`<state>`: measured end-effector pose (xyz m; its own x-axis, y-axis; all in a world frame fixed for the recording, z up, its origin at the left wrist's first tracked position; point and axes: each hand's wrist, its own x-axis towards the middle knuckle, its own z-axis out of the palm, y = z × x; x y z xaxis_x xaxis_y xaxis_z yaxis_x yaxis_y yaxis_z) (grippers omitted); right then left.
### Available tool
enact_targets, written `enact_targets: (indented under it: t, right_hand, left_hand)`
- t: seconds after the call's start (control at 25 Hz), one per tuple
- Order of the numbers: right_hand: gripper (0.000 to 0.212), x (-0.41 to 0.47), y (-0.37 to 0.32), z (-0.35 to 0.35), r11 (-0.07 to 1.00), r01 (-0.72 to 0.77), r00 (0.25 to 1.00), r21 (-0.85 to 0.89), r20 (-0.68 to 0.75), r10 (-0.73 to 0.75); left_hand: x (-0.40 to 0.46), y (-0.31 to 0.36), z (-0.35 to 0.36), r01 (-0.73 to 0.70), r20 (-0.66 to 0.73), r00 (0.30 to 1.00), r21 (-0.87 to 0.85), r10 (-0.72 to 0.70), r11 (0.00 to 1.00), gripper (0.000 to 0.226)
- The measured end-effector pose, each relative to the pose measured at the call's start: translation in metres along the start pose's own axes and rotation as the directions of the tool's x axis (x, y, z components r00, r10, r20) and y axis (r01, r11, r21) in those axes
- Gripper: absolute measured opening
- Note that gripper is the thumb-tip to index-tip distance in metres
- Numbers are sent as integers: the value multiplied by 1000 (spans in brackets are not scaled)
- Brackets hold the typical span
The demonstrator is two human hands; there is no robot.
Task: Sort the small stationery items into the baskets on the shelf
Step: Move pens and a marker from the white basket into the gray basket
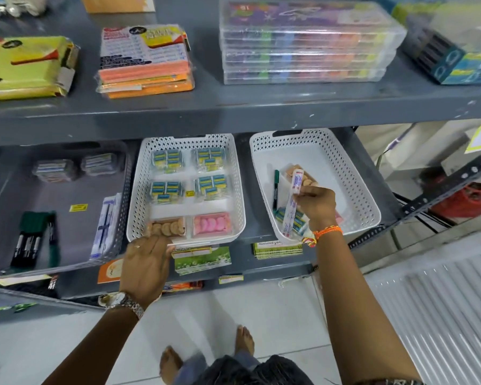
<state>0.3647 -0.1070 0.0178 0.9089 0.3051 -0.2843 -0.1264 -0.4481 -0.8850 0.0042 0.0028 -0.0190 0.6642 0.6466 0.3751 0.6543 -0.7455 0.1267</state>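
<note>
Two white perforated baskets stand on the lower grey shelf. The middle basket [235, 173] holds packs of blue-yellow erasers [167, 161], a pack of brown round erasers [165, 227] and a pink pack [212, 224]. My left hand [146, 262] grips that basket's front rim beside the brown pack. The right basket [353, 173] contains a green marker [275, 187], a brown pack and blue-yellow erasers. My right hand [315, 202] pinches a long narrow white packet [290, 207] over the right basket.
A grey basket [120, 218] on the left holds black markers [29, 243], white packets and eraser packs. The upper shelf carries sticky-note packs [145, 62], clear pen cases [303, 43] and boxes. Paper pads lie on the shelf's front lip. My bare feet stand on white tiles.
</note>
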Motion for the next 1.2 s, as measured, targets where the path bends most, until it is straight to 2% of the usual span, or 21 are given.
enact_targets:
  t: [0.2,0.32,0.48,0.56,0.64,0.76,0.88,0.92,1.0,1.12,1.2]
  right_hand:
    - [19,2,1,-5,997,26,999,67,20,-27]
    - [22,-11,-19,-4,968,170,982,186,45,-181]
    - [26,-52,-71,26,885,265,909,382,206,-361]
    - [30,-75,-94,62,857,255,865,447,292,-409]
    - [32,-99,-109,102,849,203,826,487,380,-415]
    - [48,-137,-118,177,892,166,732,419,554,-397]
    - [52,-167,-112,253,904,378,642,200,647,-411]
    - [47,-175,-110,275,868,486,602,96,683,-413]
    - [40,-188,-107,308,732,675,536,-94,744,-399]
    - [55,-207,-99,342,567,797,452,-208,828,-331]
    - [66,-213,-95,354,500,828,436,-254,852,-289]
  left_hand:
    - [-1,-6,0,-17,20,1000,-31,18,999,28]
    - [-3,-10,-10,-60,30,998,-67,62,996,35]
    - [-22,-44,-30,-28,25,999,-151,32,988,31]
    - [-39,-70,-41,6,5,1000,-146,-6,989,31]
    - [-52,-93,-49,102,-2,995,-118,-103,988,33]
    - [-69,-122,-58,273,3,962,-38,-273,961,37]
    - [-80,-150,-58,363,31,931,6,-363,932,41]
    - [-82,-157,-56,367,30,930,12,-367,930,41]
    - [-82,-163,-50,344,-9,939,7,-344,939,38]
    - [-83,-166,-43,303,-120,945,-21,-303,953,25]
    - [-83,-169,-38,287,-173,941,-50,-291,957,18]
